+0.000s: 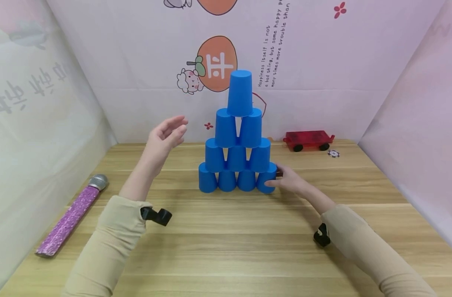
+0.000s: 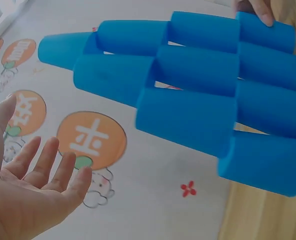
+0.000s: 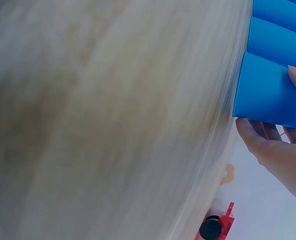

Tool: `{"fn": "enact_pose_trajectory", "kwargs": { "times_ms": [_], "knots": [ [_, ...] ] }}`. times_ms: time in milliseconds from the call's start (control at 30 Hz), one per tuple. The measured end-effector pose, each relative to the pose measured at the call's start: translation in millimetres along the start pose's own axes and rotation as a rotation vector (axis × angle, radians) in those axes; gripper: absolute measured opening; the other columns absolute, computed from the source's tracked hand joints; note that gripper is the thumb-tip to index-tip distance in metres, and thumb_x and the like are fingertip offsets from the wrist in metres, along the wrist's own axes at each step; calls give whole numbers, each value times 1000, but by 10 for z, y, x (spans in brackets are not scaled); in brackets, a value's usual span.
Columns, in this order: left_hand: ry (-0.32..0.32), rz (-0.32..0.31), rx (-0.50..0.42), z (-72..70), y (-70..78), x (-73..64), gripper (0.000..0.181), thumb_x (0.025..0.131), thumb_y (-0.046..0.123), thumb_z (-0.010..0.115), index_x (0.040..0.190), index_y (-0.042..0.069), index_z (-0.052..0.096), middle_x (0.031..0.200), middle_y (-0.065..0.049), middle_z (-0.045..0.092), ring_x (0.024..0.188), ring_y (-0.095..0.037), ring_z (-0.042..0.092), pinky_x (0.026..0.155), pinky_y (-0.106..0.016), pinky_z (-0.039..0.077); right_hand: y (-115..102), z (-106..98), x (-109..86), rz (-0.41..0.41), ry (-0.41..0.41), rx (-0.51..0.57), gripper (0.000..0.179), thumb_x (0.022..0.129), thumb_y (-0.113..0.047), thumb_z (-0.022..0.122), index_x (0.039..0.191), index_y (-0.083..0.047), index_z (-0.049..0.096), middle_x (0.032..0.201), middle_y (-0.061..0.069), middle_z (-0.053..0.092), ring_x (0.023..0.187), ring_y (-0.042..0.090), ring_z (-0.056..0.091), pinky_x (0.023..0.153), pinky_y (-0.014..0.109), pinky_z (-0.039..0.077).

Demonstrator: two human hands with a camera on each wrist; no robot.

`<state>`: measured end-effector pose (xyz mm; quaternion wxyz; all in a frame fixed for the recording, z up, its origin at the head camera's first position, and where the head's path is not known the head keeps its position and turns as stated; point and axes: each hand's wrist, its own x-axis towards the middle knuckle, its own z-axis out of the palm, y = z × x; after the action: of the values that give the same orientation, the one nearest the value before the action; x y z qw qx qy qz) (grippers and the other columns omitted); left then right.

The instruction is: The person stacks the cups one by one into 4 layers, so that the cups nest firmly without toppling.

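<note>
Blue cups (image 1: 237, 156) stand upside down on the wooden table as a pyramid, its rows narrowing to a single top cup (image 1: 240, 93). At the right end of the bottom row, my right hand (image 1: 292, 181) holds the outermost cup (image 3: 268, 92), thumb on its front and the other fingers round its far side. My left hand (image 1: 164, 138) is raised in the air left of the pyramid, apart from it and holding nothing. Its palm and loosely bent fingers (image 2: 65, 172) show in the left wrist view.
A purple glittery microphone (image 1: 73, 214) lies on the table's left side. At the back right are a red toy wagon (image 1: 307, 139) with black wheels and a poker chip (image 1: 333, 153). Printed cloth walls (image 1: 304, 62) enclose the table at the back and sides.
</note>
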<state>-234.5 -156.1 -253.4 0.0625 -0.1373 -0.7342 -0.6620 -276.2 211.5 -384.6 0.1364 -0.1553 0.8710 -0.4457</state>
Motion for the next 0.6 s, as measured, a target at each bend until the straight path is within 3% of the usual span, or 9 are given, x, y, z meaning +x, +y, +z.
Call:
{"fn": "enact_pose_trajectory", "kwargs": {
  "times_ms": [300,600],
  "knots": [
    [-16,-114,-32,-36,-465,-227,55,93,34,58,140,10,42,142,-11,46,133,-24,43,107,-40,40,-20,-18,-5,-12,3,4,73,88,-21,66,145,-1,25,141,25,41,125,44,43,103,58,39],
    [-39,-187,-6,-74,-780,-369,56,94,33,57,140,7,39,143,-13,45,133,-27,42,108,-42,39,6,-43,-21,-2,6,-11,74,88,-24,67,145,-1,25,141,26,41,125,44,43,102,58,39]
  ]
}}
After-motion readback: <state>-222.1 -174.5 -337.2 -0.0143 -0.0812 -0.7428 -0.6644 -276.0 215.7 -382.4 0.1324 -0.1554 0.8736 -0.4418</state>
